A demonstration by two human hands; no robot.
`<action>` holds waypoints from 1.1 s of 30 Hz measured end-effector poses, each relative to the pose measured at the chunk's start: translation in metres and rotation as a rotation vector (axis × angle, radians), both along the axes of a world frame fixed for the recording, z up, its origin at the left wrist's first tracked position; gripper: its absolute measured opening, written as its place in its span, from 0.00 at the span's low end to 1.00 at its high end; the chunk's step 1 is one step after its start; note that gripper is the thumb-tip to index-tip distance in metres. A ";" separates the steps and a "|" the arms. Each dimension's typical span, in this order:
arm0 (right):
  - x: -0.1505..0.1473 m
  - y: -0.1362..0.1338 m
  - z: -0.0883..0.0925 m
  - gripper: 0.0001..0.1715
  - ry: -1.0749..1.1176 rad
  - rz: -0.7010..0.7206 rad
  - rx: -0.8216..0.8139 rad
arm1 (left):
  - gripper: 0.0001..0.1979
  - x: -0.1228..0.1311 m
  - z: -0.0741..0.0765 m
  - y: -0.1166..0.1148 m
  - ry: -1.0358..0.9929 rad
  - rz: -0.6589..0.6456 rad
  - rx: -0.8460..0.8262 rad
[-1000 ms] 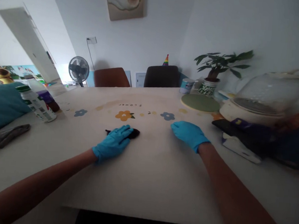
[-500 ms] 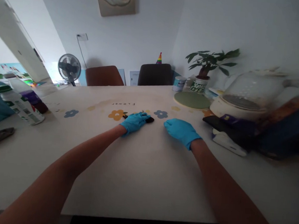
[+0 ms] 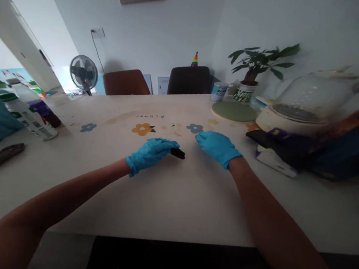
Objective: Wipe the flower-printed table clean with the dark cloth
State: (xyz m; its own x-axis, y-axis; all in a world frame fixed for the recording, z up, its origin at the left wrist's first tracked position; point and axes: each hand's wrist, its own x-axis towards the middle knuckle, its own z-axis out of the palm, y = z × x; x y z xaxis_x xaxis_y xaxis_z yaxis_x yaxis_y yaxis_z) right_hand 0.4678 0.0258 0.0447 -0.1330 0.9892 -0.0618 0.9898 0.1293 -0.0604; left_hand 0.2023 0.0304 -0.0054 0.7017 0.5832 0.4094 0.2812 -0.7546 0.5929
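My left hand (image 3: 153,154), in a blue glove, presses a black cloth (image 3: 177,152) down on the white table (image 3: 168,200). Only the end of the cloth shows past my fingertips; the rest is under the hand. Further right, my right hand (image 3: 216,147), also gloved in blue, rests closed on the tabletop near a printed blue flower (image 3: 195,128). Its fingers are curled under, so whatever it may hold is hidden. An orange printed flower (image 3: 143,128) lies beyond my left hand.
At left are a white bottle with a green cap (image 3: 28,118), a purple-labelled bottle (image 3: 46,113) and a grey cloth (image 3: 0,159). A green round mat (image 3: 234,111), a can (image 3: 219,91), a potted plant (image 3: 247,89) and a glass-lidded appliance (image 3: 292,118) stand at right.
My left hand has come back toward me and slightly left with the black cloth, uncovering the printed flowers' leaves. My right hand stays nearly in place. The camera view has tilted down.
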 end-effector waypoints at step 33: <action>0.007 0.003 -0.006 0.26 0.039 -0.030 0.038 | 0.28 -0.032 -0.007 0.069 0.542 0.658 -0.033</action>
